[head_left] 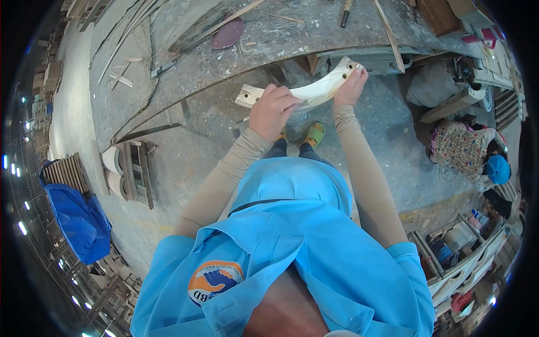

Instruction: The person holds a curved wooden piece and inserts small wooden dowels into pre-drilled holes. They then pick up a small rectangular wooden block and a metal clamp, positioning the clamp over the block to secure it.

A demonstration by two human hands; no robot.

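Observation:
A curved, pale wooden piece with dark round holes near both ends is held up in front of me, just short of the workbench edge. My left hand grips it near its left end, fingers bent over the top. Around its right end closes my right hand, thumb and fingers on the edge. The undersides of both grips are hidden.
Ahead stands a paint-spattered workbench with a reddish-brown disc, a dark-tipped handled tool and wood strips. At right a person in a blue cap crouches. A blue tarp lies at left.

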